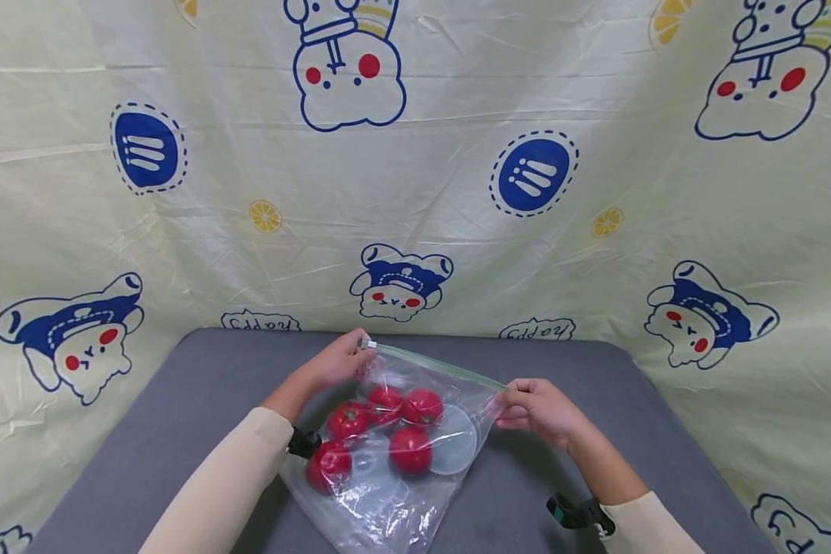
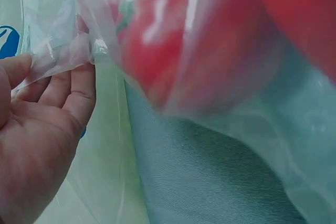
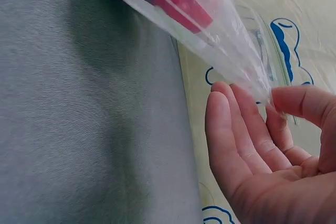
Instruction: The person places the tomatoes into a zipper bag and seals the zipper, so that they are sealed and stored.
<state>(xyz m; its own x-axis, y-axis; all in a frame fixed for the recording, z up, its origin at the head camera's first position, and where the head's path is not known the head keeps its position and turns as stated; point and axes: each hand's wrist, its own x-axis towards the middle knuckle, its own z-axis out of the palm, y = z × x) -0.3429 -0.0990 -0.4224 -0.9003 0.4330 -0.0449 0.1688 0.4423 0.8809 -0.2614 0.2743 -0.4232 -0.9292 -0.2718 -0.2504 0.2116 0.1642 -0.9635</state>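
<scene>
A clear zip bag (image 1: pixel 395 519) with a green strip along its top hangs tilted between both hands, its left corner higher. Several red tomatoes (image 1: pixel 411 450) lie inside it, some with green stem ends. At the upper left corner, my left hand (image 1: pixel 335 363) pinches the bag beside a small white slider (image 1: pixel 368 344). My right hand (image 1: pixel 543 408) pinches the opposite top corner between thumb and index finger; the right wrist view shows its other fingers loosely extended. In the left wrist view the tomatoes are blurred behind the plastic, close to the hand.
A grey table (image 1: pixel 215 385) lies under the bag. Behind it hangs a pale curtain (image 1: pixel 443 192) printed with cartoon figures and orange slices. Dark bands with small devices (image 1: pixel 575 514) sit on both wrists. Pale round patches (image 1: pixel 455 440) show on the bag.
</scene>
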